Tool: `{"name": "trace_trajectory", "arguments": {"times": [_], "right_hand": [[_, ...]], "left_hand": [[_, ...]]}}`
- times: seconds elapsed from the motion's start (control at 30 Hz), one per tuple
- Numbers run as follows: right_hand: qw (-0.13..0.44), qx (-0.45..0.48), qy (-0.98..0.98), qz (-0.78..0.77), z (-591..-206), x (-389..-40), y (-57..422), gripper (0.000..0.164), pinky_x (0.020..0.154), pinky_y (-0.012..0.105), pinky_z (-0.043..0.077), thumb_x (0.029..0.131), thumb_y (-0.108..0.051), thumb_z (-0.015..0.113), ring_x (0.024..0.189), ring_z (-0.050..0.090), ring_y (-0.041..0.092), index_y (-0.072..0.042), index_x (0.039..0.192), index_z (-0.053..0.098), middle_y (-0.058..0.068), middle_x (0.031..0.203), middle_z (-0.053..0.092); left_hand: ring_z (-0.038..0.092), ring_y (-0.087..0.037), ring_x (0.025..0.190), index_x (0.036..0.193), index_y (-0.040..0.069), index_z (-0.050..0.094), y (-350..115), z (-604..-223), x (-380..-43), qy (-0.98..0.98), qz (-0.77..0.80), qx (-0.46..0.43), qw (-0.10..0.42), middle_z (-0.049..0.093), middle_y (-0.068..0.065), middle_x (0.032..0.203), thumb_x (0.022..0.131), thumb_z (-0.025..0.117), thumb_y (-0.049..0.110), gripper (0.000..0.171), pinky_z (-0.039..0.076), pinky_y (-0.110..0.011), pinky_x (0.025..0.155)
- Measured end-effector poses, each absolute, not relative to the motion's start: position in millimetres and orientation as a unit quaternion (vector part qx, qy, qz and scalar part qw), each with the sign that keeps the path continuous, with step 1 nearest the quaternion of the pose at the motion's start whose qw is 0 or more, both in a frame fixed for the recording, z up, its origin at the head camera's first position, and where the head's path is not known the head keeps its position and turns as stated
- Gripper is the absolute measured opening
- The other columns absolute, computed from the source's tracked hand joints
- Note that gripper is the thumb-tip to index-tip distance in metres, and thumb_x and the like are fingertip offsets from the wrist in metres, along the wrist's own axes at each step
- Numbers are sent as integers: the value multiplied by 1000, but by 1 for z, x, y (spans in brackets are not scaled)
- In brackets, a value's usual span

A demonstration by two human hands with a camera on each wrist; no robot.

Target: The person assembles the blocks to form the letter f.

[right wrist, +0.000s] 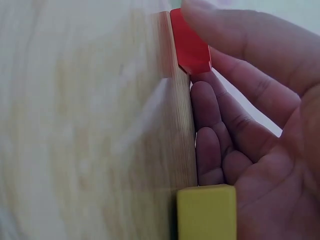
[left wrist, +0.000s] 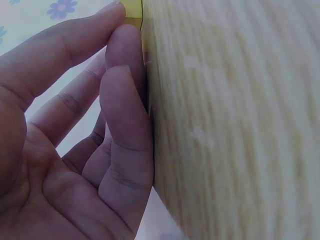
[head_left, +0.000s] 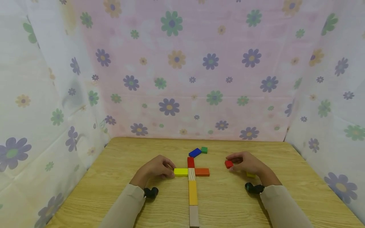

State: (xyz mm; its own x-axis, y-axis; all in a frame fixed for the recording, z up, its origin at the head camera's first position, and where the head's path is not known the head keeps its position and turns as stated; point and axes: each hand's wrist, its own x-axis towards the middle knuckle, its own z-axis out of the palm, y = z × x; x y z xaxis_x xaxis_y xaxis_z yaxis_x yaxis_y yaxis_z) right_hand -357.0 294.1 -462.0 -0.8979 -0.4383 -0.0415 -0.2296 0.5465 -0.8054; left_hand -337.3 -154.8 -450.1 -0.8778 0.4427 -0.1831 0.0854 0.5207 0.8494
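My left hand (head_left: 156, 169) is at the left end of a bright yellow block (head_left: 181, 172), pinching that end between thumb and fingertips. In the left wrist view only a corner of this yellow block (left wrist: 133, 9) shows past the fingertips. To the right, my right hand (head_left: 248, 163) grips a small red block (head_left: 228, 164) between thumb and fingers, low at the tabletop. Another yellow block (right wrist: 207, 212) sits close beside the right palm, mostly hidden under the hand in the head view.
Blocks form a cross on the wooden table (head_left: 119, 155): a red block (head_left: 190, 162), striped wood block (head_left: 191, 174), orange-red block (head_left: 202, 172), orange-yellow block (head_left: 193, 193) and plain wood block (head_left: 194, 216). Beyond lie a tilted blue block (head_left: 195, 152) and green block (head_left: 204, 150). Flowered cloth surrounds the table.
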Motion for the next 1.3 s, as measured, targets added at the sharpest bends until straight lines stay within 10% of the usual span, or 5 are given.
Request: {"name": "trace_trajectory", "arguments": {"times": [1.3], "right_hand": [[81, -122, 894, -422, -465, -355, 287, 41, 80, 33, 56, 90, -24, 83, 97, 66, 20, -9, 126, 72, 9, 118, 71]], "left_hand": [[66, -18, 72, 110, 7, 77, -152, -445, -333, 854, 462, 144, 191, 74, -7, 89, 84, 86, 15, 29, 60, -33, 67]]}}
